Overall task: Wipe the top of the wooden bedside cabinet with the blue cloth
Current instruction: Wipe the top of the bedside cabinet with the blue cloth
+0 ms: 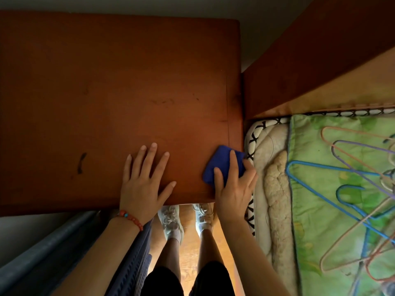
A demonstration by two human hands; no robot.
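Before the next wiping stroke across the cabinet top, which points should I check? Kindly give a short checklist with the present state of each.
1. Blue cloth lies flat on the cabinet top: ok.
2. Right hand presses on the cloth: ok.
3. Left hand is flat on the wood, steadying: ok.
4. Path to the left has no objects: ok.
5. Dark mark wiped away: not ok.
6. Cloth is damp: cannot tell.

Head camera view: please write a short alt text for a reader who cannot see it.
Seen from above, a person's right hand presses a folded blue cloth onto the near right corner of a wooden bedside cabinet, while the left hand lies flat beside it. A bed with coloured wire hangers is at the right.
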